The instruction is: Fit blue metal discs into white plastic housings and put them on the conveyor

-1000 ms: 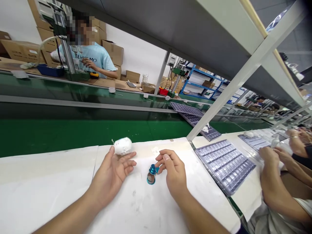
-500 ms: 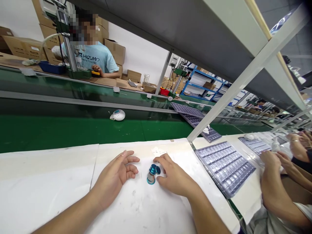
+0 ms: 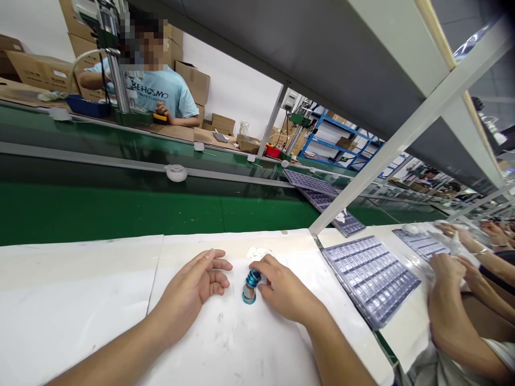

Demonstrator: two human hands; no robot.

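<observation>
A small leaning group of shiny blue discs and a grey one rests on the white work surface, with a blue rim at its lower end. My right hand curls around the right side of the upper blue discs, index finger above them and thumb beside them, closed on them. To the left, my left hand hovers with its palm turned towards the discs, fingers apart and slightly bent, holding nothing. A gap separates it from the discs.
Compartmented plastic trays lie right of a slanted metal post. A white round part sits across the green belt. Another person's hands are at far right; a person sits opposite.
The blue disc that stood apart at the right is now against the others, and my right hand has closed in slightly. On the belt, a white part with blue is replaced by a plain one further left.
</observation>
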